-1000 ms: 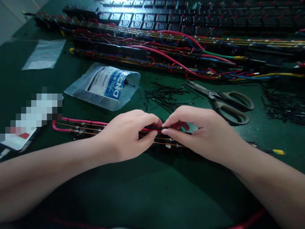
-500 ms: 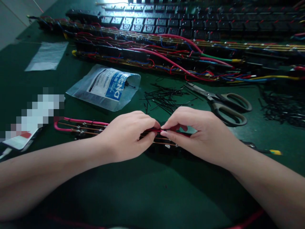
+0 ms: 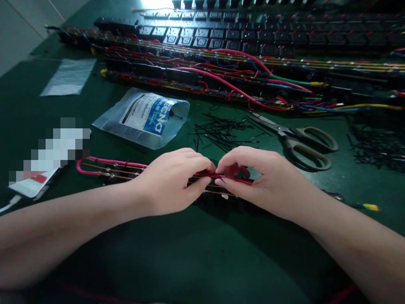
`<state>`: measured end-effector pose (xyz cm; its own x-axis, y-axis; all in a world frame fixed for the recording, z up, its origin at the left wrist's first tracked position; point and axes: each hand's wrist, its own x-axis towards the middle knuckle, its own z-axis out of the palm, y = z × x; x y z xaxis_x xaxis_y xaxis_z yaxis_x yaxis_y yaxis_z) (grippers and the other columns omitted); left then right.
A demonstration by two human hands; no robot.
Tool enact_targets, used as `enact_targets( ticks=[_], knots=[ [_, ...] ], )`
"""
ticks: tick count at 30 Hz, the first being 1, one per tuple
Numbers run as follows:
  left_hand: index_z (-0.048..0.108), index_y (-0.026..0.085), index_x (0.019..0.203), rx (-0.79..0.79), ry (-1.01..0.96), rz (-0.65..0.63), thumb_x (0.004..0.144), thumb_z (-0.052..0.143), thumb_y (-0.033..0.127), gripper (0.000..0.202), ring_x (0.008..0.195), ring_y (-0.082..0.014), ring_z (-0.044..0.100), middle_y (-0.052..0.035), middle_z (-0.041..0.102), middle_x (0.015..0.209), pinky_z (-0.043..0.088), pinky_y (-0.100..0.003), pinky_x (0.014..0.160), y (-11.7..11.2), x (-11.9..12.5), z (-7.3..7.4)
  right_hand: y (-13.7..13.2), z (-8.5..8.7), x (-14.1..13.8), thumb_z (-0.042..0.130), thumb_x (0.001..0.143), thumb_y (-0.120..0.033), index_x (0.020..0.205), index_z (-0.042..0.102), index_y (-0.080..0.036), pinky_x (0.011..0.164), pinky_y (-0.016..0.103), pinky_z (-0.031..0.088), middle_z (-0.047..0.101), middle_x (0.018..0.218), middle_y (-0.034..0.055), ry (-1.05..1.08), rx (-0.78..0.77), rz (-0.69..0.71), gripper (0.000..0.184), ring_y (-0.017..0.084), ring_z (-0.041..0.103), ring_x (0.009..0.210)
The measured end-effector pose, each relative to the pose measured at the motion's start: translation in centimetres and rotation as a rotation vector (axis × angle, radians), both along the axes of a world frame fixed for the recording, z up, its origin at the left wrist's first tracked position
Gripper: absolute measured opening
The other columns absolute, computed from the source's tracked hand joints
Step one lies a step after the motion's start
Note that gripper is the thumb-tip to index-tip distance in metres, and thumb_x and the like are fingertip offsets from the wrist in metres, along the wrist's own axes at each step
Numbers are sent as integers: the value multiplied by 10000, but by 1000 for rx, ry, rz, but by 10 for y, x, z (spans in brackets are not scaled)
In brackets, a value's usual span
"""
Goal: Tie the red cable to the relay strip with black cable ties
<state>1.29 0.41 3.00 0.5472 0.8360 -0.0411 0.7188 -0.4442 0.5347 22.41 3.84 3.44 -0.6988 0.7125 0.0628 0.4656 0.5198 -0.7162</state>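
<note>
A long socket strip assembly (image 3: 107,171) with a red wire and bare copper bars lies across the green mat in front of me. My left hand (image 3: 172,181) is closed over its middle, fingertips pinching the red wire. My right hand (image 3: 256,179) pinches the same red wire from the right, its fingertips almost touching those of the left. A thin black cable tie seems to sit between the fingertips, mostly hidden. The strip's right part is covered by my right hand.
Scissors (image 3: 300,141) lie behind my right hand. A pile of black cable tie offcuts (image 3: 221,131) and a silver-blue bag (image 3: 145,118) lie behind the hands. Several wired socket strips (image 3: 221,63) fill the back. A phone (image 3: 34,183) rests at the left, a clear bag (image 3: 69,76) farther back.
Both hands stay pinched on the red wire with only small finger shifts. The view has tilted slightly, so everything sits a little lower in frame.
</note>
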Motion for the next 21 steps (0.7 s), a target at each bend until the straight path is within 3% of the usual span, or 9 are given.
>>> enact_targets(
  ticks=[21],
  knots=[
    [684,201,1059,5,1,8,955,481,259,235,921,-186,615,-34,701,962,499,-322,788,-1,1,-1,3,-3,1,652,829,-131,790,665,-199,655,251,446,657,788,3,42,32,54,79,134,600,736]
  ],
)
